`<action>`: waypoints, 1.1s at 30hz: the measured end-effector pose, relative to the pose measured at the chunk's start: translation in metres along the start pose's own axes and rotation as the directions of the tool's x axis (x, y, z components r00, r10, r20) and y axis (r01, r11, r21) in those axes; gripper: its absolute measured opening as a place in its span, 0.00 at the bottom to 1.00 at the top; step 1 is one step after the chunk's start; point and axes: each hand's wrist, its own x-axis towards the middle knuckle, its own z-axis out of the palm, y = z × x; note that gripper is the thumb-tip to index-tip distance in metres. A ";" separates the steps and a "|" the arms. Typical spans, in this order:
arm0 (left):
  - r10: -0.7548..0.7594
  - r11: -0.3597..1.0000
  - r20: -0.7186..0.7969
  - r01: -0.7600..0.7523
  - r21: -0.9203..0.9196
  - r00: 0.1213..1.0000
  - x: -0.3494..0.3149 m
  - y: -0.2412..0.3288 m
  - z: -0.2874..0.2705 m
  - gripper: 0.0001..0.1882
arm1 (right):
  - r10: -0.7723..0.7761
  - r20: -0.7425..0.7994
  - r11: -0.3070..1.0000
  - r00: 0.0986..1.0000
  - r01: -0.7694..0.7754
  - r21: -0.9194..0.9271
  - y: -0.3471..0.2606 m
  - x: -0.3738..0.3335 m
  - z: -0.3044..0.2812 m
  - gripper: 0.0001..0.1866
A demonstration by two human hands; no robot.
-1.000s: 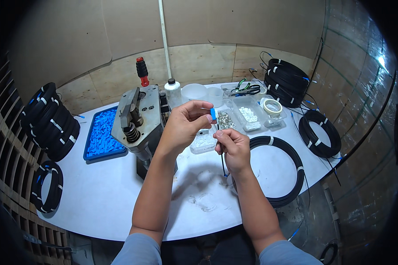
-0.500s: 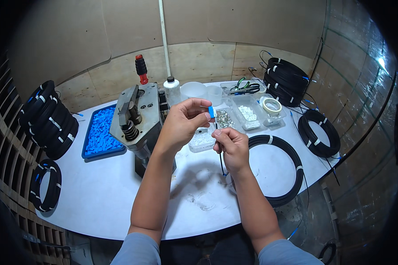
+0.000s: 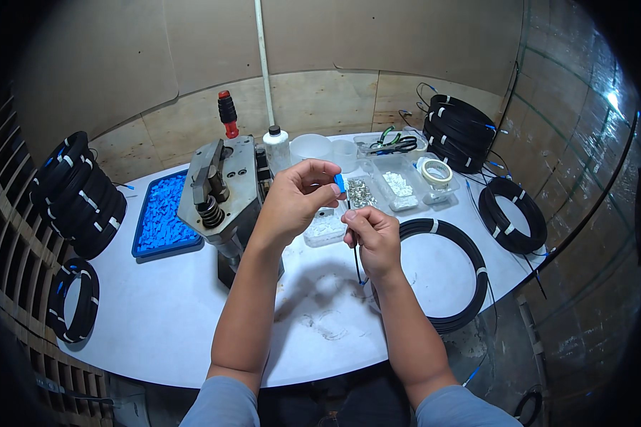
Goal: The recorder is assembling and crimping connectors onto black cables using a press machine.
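Between thumb and fingers, my left hand [image 3: 299,193] pinches a small blue connector housing [image 3: 340,183]. Just below and to its right, my right hand [image 3: 374,238] grips a thin black cable [image 3: 357,261], whose upper end meets the underside of the housing. Further down, the cable shows a small blue piece near my right wrist. Both hands are raised over the middle of the white table. A large coil of black cable [image 3: 481,285], bound with white ties, lies beside my right forearm.
A metal hand press [image 3: 221,192] stands left of my hands, beside a blue tray [image 3: 139,245] of blue housings. Clear boxes of small white parts [image 3: 399,186] and metal parts [image 3: 362,191] lie behind. Cable stacks [image 3: 78,196] rise left and right [image 3: 459,132]. Tape [image 3: 436,171] sits right.
The blue housing has come down slightly over the cable end, and less of the pale part between them shows. Both hands stay nearly in place.
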 end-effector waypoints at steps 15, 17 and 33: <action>-0.027 0.999 -0.010 0.026 -0.026 1.000 0.000 0.006 0.006 0.16 | -0.078 0.012 0.997 0.997 0.078 -0.029 0.002 0.004 -0.004 0.10; -0.020 1.000 -0.013 0.020 -0.020 1.000 -0.001 0.006 0.005 0.17 | -0.066 0.013 0.997 0.998 0.067 -0.047 0.001 0.003 -0.003 0.10; -0.023 1.000 0.011 0.023 -0.012 1.000 -0.002 0.004 0.001 0.17 | -0.029 -0.030 0.999 0.999 0.030 0.012 0.003 0.003 -0.002 0.10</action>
